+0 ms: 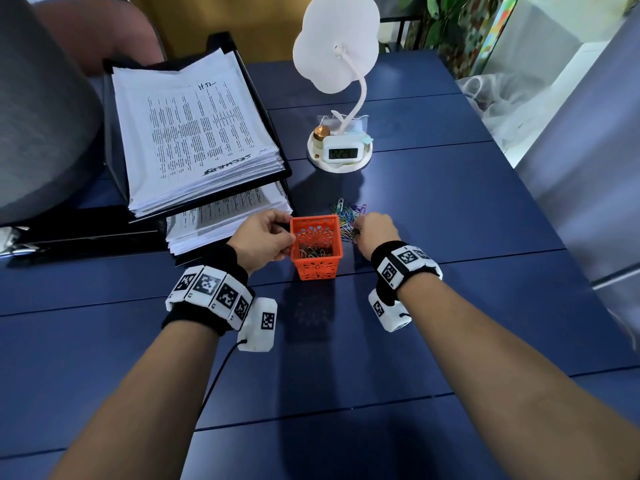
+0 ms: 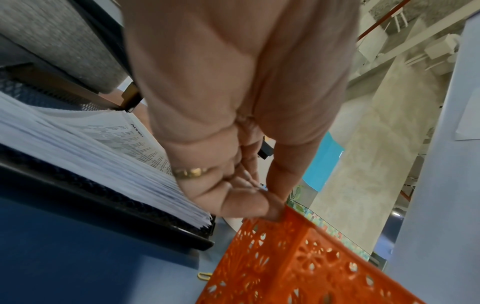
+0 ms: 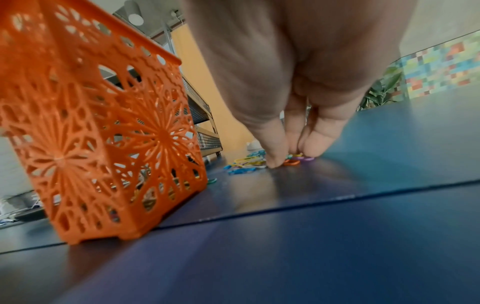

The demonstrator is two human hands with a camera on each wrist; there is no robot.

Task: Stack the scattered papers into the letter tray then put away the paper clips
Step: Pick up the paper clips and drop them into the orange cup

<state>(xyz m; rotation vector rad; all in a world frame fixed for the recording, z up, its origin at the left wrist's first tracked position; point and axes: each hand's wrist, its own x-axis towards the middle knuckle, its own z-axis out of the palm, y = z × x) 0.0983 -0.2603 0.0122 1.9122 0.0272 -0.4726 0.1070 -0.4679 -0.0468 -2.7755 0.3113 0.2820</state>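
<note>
Paper clips point(image 1: 346, 216): loose coloured heap on the blue table point(image 1: 450, 209), just beyond and to the right of the orange basket point(image 1: 316, 249); a layer of clips already lies in the basket bottom, seen from the head view. Papers point(image 1: 194, 133) sit stacked in the black letter tray point(image 1: 277, 140) at left, so I judge the paper step done and the clip step under way. Right hand point(image 1: 375, 230) is down at the near edge of the heap; in the right wrist view its fingertips point(image 3: 272, 162) are drawn close together, touching the table among the clips, in a narrow pinch. Whether a clip is actually caught between them I cannot tell. Left hand point(image 1: 265, 237) grips the basket's left wall at the rim, thumb and fingers pinching it, which steadies the basket upright. One gold clip point(image 2: 204, 275) lies on the table beside the basket's base on the left-hand side, apart from the heap. To do this step well, in my judgement: rake several clips together against the table before closing, lift clear of the rim, release over the open top, keep the left grip firm so the light basket does not tip, and remember the stray gold clip. Clips may snag in the perforated walls. A white desk lamp with clock point(image 1: 341, 152) stands well beyond the heap.
</note>
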